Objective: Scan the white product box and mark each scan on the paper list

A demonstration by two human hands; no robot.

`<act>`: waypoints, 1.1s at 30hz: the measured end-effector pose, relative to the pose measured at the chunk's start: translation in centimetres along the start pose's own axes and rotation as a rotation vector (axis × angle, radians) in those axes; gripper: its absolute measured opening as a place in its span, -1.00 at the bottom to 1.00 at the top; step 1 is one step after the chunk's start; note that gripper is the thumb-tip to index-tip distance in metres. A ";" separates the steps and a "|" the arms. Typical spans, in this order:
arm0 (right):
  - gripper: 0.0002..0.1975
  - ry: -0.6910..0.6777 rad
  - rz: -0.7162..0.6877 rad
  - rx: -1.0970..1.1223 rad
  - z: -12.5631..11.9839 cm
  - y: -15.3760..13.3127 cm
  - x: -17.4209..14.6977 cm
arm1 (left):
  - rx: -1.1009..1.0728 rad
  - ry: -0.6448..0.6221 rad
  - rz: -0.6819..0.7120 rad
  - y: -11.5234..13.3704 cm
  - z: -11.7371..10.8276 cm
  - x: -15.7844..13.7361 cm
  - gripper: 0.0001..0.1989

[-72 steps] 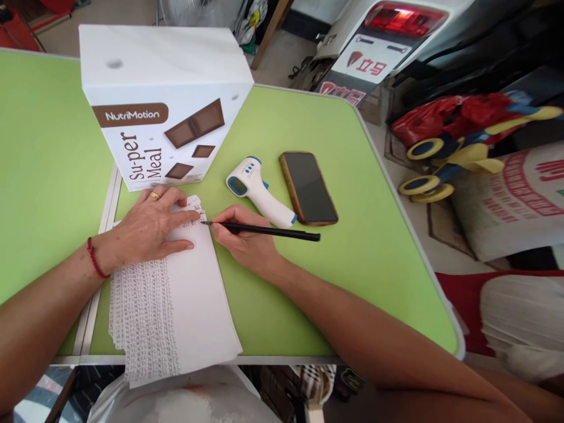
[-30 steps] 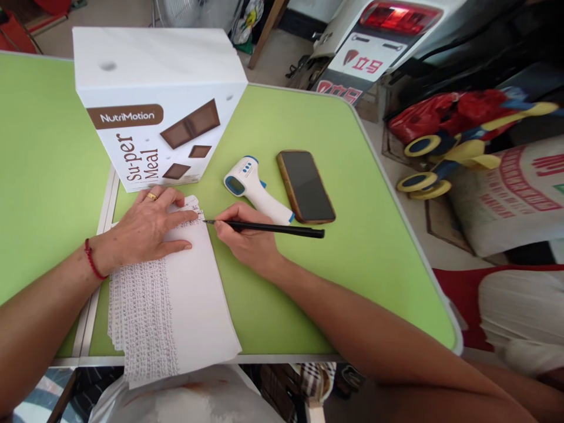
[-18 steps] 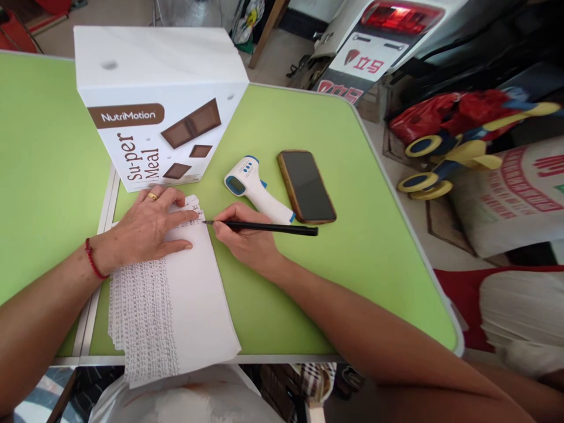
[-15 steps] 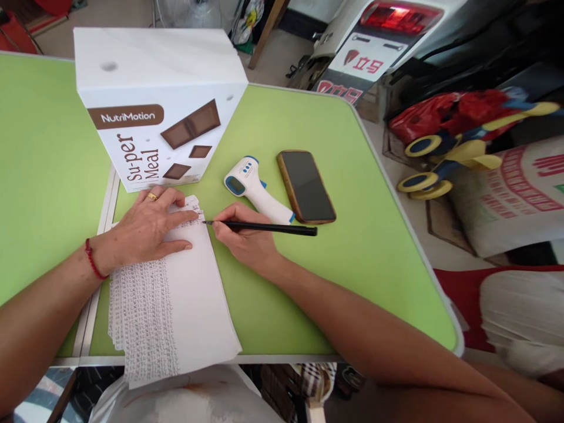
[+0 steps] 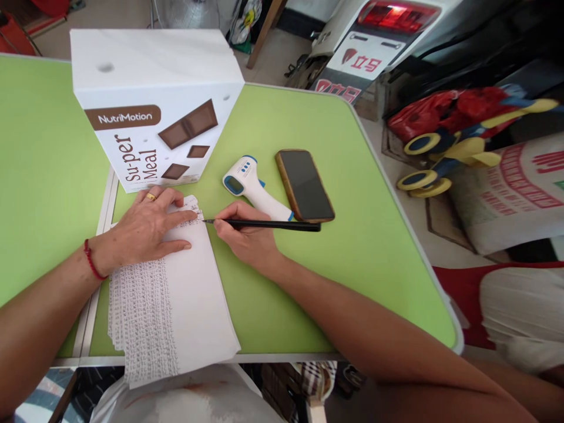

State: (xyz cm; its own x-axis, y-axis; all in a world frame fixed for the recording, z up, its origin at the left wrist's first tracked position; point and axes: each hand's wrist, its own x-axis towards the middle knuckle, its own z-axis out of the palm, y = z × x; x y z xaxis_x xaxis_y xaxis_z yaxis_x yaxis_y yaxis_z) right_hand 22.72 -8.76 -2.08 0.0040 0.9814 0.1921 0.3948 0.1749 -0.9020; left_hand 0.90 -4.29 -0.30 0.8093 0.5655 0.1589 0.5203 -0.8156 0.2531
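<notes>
Sheets of white paper lie in a loose stack at the table's near edge, the left part covered in rows of small dark handwriting. My left hand rests flat on the upper part of the stack, fingers spread, covering some of the writing. My right hand is closed around a slim black pen. The pen's tip meets the paper's upper right edge, close to my left index fingertip. Just beyond my right hand lies a white and blue infrared thermometer.
A tall white box stands behind the paper on the green table. A phone in a brown case lies right of the thermometer. Past the table's right edge are a white sack and a scooter's rear.
The pen's back end has swung slightly, now overlapping the phone's lower edge. Both hands stay in nearly the same place, and the view has shifted a little.
</notes>
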 end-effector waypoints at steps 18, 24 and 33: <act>-0.89 0.002 -0.091 -0.058 0.0 0.0 -0.3 | 0.009 -0.011 0.002 -0.1 0.0 -0.1 -0.55; -0.93 0.104 -0.349 -0.145 -0.5 0.5 -0.2 | -0.009 0.011 0.014 -0.1 0.0 -0.1 -0.54; -0.63 -0.159 -0.428 -0.715 -1.4 2.9 0.5 | -0.019 0.066 0.030 -0.1 -0.2 0.0 -0.60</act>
State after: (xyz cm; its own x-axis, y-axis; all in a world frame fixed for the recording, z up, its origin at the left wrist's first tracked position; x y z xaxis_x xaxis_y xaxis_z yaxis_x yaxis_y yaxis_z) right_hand 25.15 -7.92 -4.06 -0.3863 0.8509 0.3561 0.8190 0.4939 -0.2919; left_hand 0.81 -4.18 -0.16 0.8043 0.5484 0.2289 0.4904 -0.8301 0.2655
